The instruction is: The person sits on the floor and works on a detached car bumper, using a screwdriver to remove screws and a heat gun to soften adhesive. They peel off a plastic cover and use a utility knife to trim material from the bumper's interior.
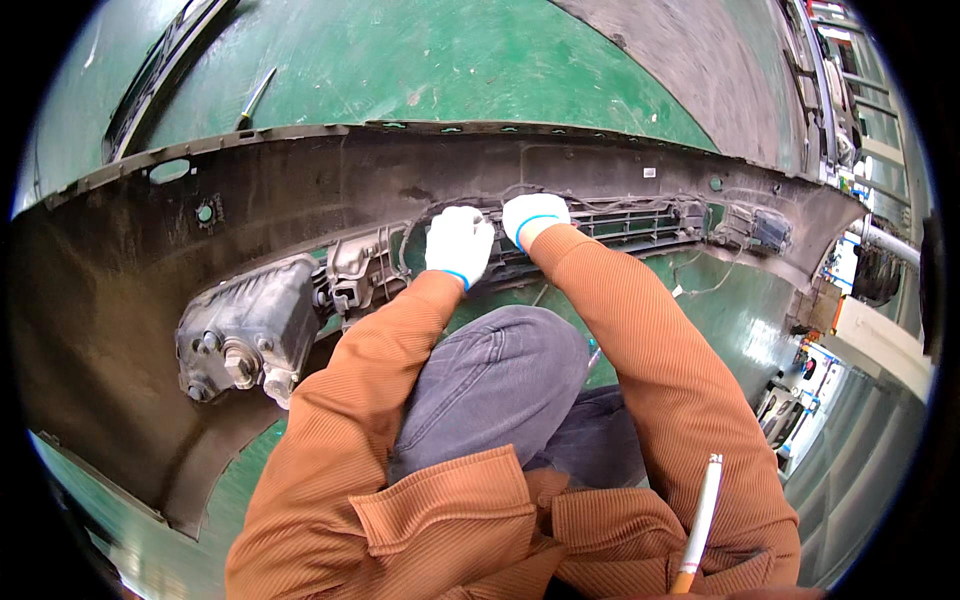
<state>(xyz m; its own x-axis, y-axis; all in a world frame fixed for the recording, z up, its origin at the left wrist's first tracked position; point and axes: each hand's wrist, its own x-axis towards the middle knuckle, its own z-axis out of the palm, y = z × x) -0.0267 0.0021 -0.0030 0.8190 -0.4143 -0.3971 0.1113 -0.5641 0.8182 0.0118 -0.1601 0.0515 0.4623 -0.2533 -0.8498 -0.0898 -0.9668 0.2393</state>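
Closest to the camera, a lit-looking detail is hard to judge on a white cigarette (pixel 705 510) jutting up from the bottom edge, before a ribbed rust-brown jacket (pixel 450 505). Scuffed green floor (pixel 420 60) spreads beyond, with a slim tool (pixel 257 98) at upper left and cluttered racks along the right. On that floor, across the person's front, lies a long, curved vehicle bumper (pixel 90 300), hollow side showing, grimy brown-black, with a bulky lamp housing (pixel 255 320) at left and a slatted grille (pixel 630 228) mid-length. White-gloved, the left hand (pixel 460 243) curls its fingers at the grille beside the right hand (pixel 533 215), whose fingers are hidden; whether either grips anything cannot be told. Fisheye darkness crops the bumper's left end.
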